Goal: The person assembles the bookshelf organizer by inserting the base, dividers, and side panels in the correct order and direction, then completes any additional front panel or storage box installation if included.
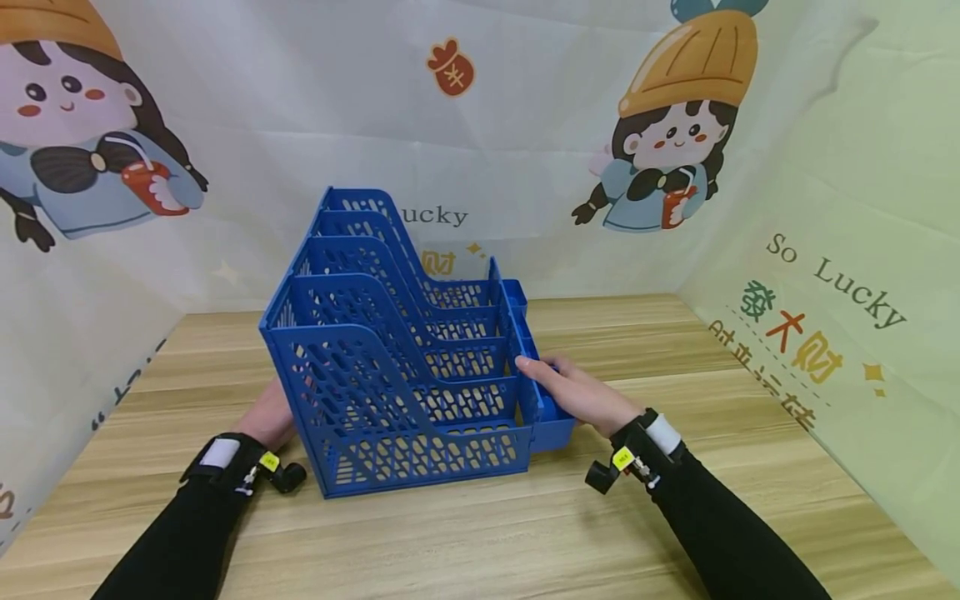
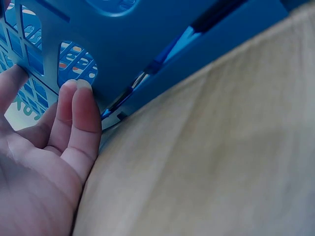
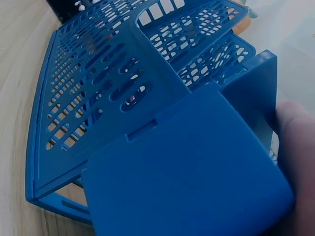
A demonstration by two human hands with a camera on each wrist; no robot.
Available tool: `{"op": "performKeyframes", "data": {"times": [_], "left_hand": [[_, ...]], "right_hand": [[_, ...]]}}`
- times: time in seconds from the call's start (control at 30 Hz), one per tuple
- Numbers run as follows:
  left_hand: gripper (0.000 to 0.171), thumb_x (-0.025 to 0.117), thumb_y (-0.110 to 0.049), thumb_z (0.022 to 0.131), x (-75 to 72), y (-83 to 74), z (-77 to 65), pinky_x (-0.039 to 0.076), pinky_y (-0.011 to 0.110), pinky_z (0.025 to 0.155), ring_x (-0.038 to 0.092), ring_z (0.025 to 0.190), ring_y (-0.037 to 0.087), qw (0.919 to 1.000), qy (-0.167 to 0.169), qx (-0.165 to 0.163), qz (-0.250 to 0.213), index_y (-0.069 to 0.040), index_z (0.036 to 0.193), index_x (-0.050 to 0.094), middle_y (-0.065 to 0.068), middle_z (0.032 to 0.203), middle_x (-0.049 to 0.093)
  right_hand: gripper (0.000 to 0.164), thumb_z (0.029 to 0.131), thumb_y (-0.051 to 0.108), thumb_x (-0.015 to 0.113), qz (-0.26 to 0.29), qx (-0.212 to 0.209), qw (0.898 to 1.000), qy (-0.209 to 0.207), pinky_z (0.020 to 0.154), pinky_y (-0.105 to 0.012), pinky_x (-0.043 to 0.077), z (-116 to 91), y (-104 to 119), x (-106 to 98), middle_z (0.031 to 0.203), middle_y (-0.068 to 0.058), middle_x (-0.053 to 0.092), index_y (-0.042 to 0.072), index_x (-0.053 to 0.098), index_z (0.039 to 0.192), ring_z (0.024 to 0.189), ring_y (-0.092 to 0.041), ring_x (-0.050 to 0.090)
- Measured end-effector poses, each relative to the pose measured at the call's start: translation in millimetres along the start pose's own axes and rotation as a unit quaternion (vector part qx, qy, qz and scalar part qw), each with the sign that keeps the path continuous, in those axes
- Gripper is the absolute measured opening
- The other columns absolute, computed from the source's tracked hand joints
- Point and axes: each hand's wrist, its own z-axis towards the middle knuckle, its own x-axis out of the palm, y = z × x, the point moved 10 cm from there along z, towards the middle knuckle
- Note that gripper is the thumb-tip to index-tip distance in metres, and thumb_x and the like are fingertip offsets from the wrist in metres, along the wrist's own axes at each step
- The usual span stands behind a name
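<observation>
A blue plastic desktop file organizer [image 1: 352, 350], with several perforated dividers, stands upright on the wooden table [image 1: 450, 542]. Along its right side runs a blue pen box [image 1: 553, 435], whose smooth end wall [image 3: 192, 172] fills the middle of the right wrist view. My right hand [image 1: 588, 396] grips this box side, its thumb at the upper edge of the organizer. Against the organizer's left wall lies my left hand [image 2: 54, 147], fingers extended and fingertips touching the slotted panel low down near the table. From the head, most of the left hand is hidden behind the organizer.
A pale cloth backdrop [image 1: 525, 125] with printed cartoon figures and lettering rises behind the table and along both sides. Each wrist carries a black strap with a small camera; the left camera [image 1: 288, 477] sits close to the organizer's lower front corner.
</observation>
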Motion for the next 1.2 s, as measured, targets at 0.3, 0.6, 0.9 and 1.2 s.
{"op": "performKeyframes", "data": {"times": [0.3,0.6,0.9,1.2], "left_hand": [[0.036,0.048,-0.019,0.118,3.8,1.8,-0.2,0.046,0.013,0.107,0.051,0.129,-0.004,0.9997,-0.009,-0.017,0.012,-0.04,0.148,0.051,-0.025,0.142,0.058],[0.032,0.045,-0.021,0.119,7.0,-0.8,-0.1,0.051,0.014,0.104,0.057,0.123,-0.003,0.9998,0.0,-0.003,0.019,-0.035,0.148,0.052,-0.02,0.137,0.063],[0.034,0.044,-0.024,0.12,4.5,-0.6,4.8,0.051,0.016,0.105,0.056,0.125,-0.001,0.9997,0.002,-0.015,0.021,-0.033,0.153,0.047,-0.017,0.138,0.06],[0.041,0.045,-0.017,0.119,3.3,-4.9,-0.2,0.05,0.015,0.106,0.056,0.128,-0.003,0.9996,0.019,0.01,0.02,-0.036,0.155,0.049,-0.02,0.144,0.06]], "right_hand": [[0.085,0.116,0.058,0.043,-0.102,-0.152,0.983,-0.014,0.133,-0.073,0.02,-1.6,34.8,-14.9,0.187,-0.011,0.002,0.021,0.001,0.179,0.172,-0.043,0.009],[0.066,0.119,0.042,0.044,-0.196,-0.22,0.956,0.01,0.138,-0.063,0.019,9.1,66.4,-24.7,0.185,-0.009,0.018,0.015,0.023,0.177,0.172,-0.037,0.017],[0.065,0.118,0.042,0.049,-0.268,-0.213,0.939,0.0,0.137,-0.062,0.023,15.2,72.7,-25.8,0.184,-0.006,0.023,0.012,0.033,0.173,0.171,-0.039,0.021],[0.064,0.118,0.041,0.049,-0.277,-0.204,0.939,0.008,0.136,-0.062,0.026,21.2,73.1,-19.3,0.183,-0.006,0.027,0.013,0.034,0.173,0.17,-0.038,0.025]]}}
